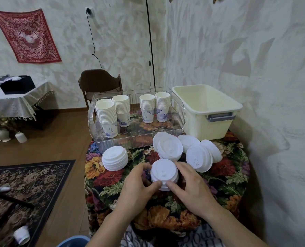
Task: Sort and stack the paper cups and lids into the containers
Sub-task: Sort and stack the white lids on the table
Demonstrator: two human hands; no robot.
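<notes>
Both hands cup a short stack of white lids (pixel 164 174) near the front of the floral-cloth table (pixel 224 177): left hand (pixel 137 186) curled round its left side, thumb on the front rim; right hand (pixel 190 184) curled round the right side, forefinger tip on the front rim. Another lid stack (pixel 115 158) sits upright to the left, close to the table's left edge. Loose lids (pixel 183 148) lean in a jumble just behind the held stack, right up against the clear bin (pixel 179 111). Four paper cup stacks (pixel 123 111) stand inside that bin. The cream tub (pixel 219 120) sits right of it, touching or nearly so, hard by the wall. Bare cloth shows right of the hands.
</notes>
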